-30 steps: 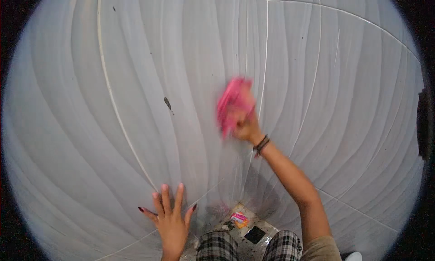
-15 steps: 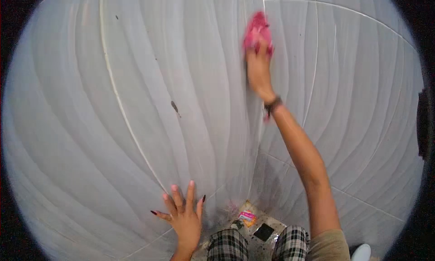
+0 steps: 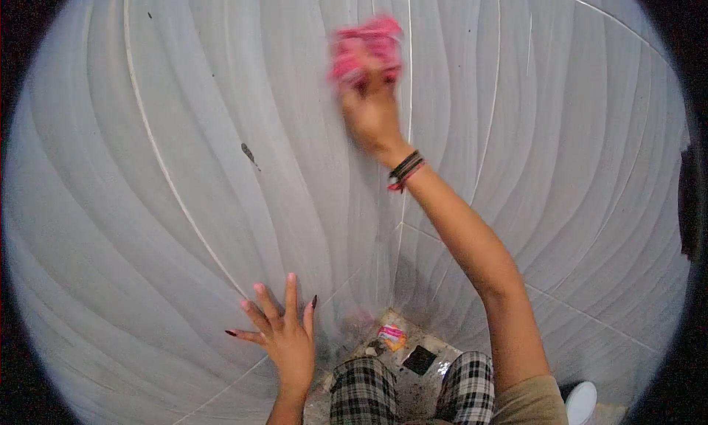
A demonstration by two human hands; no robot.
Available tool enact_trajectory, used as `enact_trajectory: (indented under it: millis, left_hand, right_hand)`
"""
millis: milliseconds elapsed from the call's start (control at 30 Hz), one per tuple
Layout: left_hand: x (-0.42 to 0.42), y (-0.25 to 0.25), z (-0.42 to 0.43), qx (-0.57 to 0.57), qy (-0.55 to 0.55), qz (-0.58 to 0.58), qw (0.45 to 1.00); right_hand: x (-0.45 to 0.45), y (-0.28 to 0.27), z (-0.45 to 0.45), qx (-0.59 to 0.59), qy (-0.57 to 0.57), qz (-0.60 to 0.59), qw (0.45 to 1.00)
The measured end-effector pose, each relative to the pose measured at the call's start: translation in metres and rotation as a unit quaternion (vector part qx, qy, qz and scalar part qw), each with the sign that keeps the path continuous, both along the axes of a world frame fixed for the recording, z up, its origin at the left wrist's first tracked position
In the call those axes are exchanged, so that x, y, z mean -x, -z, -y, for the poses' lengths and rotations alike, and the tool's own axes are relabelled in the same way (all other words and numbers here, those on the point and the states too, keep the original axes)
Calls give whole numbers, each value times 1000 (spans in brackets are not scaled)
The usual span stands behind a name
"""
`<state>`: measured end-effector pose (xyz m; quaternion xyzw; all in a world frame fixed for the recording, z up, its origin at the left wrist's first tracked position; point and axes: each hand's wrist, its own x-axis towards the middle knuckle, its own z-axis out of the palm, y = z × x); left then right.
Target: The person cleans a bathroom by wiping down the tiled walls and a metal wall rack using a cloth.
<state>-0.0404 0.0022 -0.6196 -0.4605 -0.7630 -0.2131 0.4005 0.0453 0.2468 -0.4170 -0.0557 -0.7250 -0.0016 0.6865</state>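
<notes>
A bunched pink cloth [image 3: 366, 43] is being gripped in the fingers of the right hand [image 3: 375, 115], apparently against the pale, wavy-patterned tiled wall [image 3: 199, 137], just left of a straight grout line [image 3: 409, 56]. The cloth is lying under and beyond the fingertips, its bulk being spread to the far side and somewhat to the left of the knuckles. No clear long axis is being shown, the folds being crumpled and blurred by motion. Cords [image 3: 405, 170] are being worn at the right wrist. The left hand [image 3: 289, 347], well apart on the near left, is being held open and unloaded, its fingers being splayed towards the far side over the wall; full palm contact cannot be told. A dark mark [image 3: 248, 153] is being seen between them, left of the cloth. An orange-and-pink packet [image 3: 391, 336] is being seen near the plaid-covered knees [image 3: 363, 388].
</notes>
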Motion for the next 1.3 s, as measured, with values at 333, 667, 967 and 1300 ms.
enact_trajectory:
  millis: [333, 667, 967, 1300]
  left_hand:
    - [-9, -29, 11, 70, 55, 64, 994]
    - [-15, -34, 4, 61, 64, 73, 993]
    - [-19, -119, -34, -15, 63, -40, 997]
    - [-38, -77, -53, 1, 260, 63, 964]
  right_hand:
    - [2, -51, 0, -109, 76, -69, 989]
    - [10, -63, 10, -58, 33, -43, 997]
    - [-11, -19, -1, 74, -29, -59, 995]
    - [-20, 175, 46, 150, 37, 78, 985]
